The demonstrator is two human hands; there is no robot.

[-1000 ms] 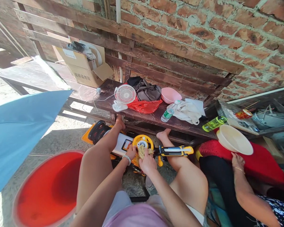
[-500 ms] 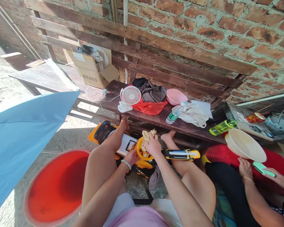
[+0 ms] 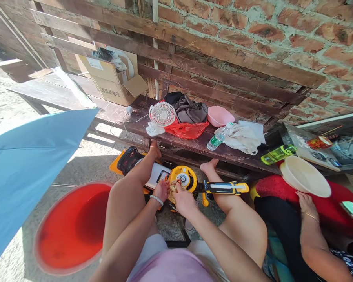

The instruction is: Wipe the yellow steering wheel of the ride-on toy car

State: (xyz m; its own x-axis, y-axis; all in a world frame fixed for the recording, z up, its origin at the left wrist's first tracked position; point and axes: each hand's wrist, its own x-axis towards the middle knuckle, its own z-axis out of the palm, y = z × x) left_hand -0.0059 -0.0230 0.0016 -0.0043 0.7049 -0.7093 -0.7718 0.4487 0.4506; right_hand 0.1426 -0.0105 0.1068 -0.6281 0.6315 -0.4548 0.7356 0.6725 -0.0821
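My right hand (image 3: 184,200) is closed around a pale yellow, knobbly bundle (image 3: 173,188), whose exact kind I cannot make out. Curled against the bundle's left side is my left hand (image 3: 162,190), with a pale bead bracelet at its wrist. Both hands are between my knees, just in front of the yellow steering wheel (image 3: 195,181) of a ride-on toy vehicle (image 3: 153,178). The toy's yellow and black arm (image 3: 228,188) points right, over my right leg.
A red tub (image 3: 67,231) stands left, below a blue umbrella (image 3: 32,156). The bench (image 3: 176,145) carries a fan (image 3: 162,114), a water bottle (image 3: 217,139), a pink basin (image 3: 220,116) and a cardboard box (image 3: 108,84). At right, another person's hand (image 3: 306,201) is beside a cream basin (image 3: 306,176).
My right hand has brought the yellow bundle down from above the steering wheel to my left hand. The other person's hand with the green phone has moved right.
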